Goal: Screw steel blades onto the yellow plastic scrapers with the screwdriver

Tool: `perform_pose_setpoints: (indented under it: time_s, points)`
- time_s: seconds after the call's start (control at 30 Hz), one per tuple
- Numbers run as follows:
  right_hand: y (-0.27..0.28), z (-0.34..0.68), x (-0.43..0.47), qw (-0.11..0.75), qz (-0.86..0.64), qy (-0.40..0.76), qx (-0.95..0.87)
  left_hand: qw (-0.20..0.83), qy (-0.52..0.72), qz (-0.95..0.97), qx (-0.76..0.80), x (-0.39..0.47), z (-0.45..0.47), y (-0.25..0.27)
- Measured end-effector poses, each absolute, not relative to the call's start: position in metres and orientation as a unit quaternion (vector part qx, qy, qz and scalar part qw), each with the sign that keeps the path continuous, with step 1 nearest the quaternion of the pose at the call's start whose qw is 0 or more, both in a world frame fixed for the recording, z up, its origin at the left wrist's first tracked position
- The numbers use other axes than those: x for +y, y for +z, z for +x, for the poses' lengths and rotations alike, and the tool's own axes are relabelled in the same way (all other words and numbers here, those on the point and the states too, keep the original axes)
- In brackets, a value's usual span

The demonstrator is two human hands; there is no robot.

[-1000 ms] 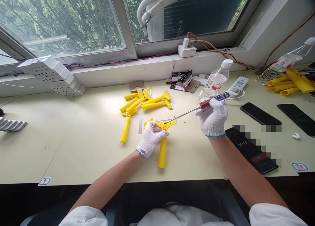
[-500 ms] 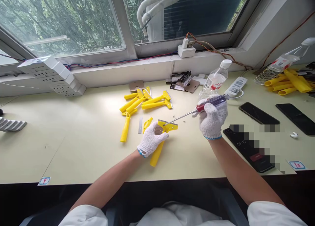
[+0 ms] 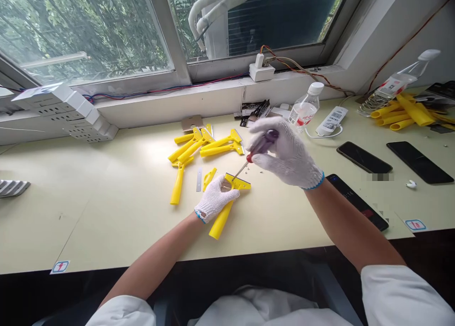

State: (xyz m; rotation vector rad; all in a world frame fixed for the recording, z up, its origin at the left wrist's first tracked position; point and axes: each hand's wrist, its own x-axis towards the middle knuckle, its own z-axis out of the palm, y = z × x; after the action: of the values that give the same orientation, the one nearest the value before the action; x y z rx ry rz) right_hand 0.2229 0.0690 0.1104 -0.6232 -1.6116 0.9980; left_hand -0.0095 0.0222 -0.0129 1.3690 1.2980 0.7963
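Note:
My left hand [image 3: 215, 198], in a white knitted glove, grips a yellow scraper [image 3: 221, 219] near its head, the handle pointing toward the table's front edge. My gloved right hand [image 3: 287, 150] is closed round the dark purple and red handle of a screwdriver [image 3: 261, 146]. The screwdriver slants down to the left, its tip at the scraper's head. Left of that head lie a loose yellow plate [image 3: 209, 178] and a thin metal blade [image 3: 198, 179]. A few tiny metal bits, perhaps screws [image 3: 261, 172], lie to the right.
Several yellow scrapers [image 3: 192, 146] lie behind my left hand. Toward the back stand a water bottle [image 3: 304, 109] and a power strip [image 3: 331, 121]. At right are dark phones [image 3: 364, 157], an earbud [image 3: 411, 185], another bottle [image 3: 400, 83] and yellow tubes [image 3: 393, 116]. White boxes [image 3: 67, 113] lean at left.
My right hand has moved left and up, bringing the screwdriver steeper with its tip still at the scraper's head. My left hand keeps its hold. The whole view has shifted slightly.

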Motion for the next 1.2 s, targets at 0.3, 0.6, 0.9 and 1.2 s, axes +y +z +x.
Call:
perform_pose_setpoints:
  time_s: [0.3,0.6,0.9,1.2]
  points:
    - [0.167,0.179,0.063,0.418,-0.381,0.129,-0.815,0.592,0.344,0.530,0.500,0.024,-0.013,-0.011]
    - [0.153,0.194,0.095,0.486,-0.452,0.059,-0.746,0.583,0.348,0.511,0.527,0.029,-0.016,-0.015]
    - [0.169,0.205,0.086,0.378,-0.450,0.060,-0.807,0.592,0.351,0.496,0.529,0.026,-0.015,-0.013]
    - [0.177,0.221,0.085,0.319,-0.311,0.199,-0.873,0.567,0.320,0.527,0.546,0.025,-0.015,-0.004]
